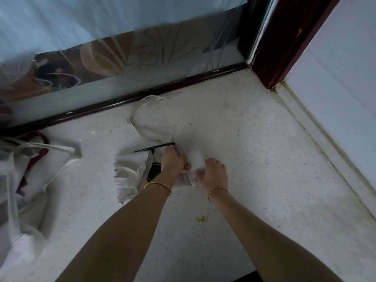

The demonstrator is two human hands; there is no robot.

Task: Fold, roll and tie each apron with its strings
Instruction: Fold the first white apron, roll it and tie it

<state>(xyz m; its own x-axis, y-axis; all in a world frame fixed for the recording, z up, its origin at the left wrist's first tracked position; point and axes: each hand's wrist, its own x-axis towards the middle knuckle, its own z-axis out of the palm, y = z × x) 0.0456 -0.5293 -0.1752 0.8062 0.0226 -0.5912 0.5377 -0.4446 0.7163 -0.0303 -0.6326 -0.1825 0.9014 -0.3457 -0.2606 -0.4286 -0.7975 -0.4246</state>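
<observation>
At the far left I see a heap of pale aprons [30, 169] with long cream straps and a dark red trim, slumped on the speckled stone surface [254, 159]. I take the surface for a floor, though this wide angle leaves that unsure.

Next along, the loose end of the apron being worked [130, 171] fans out in rumpled folds, with a thin black edge showing along its top. Its strings [142, 110] run away from me in a loop toward the dark wooden rail under the patterned glass door [142, 47].

My left hand [173, 161], a gold bangle [157, 188] on the wrist, has its grip closed on the cloth, fingers curled and pinching at the middle of the bundle. Just beside it, the right hand [213, 171], wearing a thin twisted bracelet [217, 191], curls its fingers over the white rolled part of the same apron and holds it down against the stone.

Nearer to me, between the forearms, sits a small orange stain [201, 218]. On the right a dark wood door frame [274, 47] meets a white wall [335, 88].
</observation>
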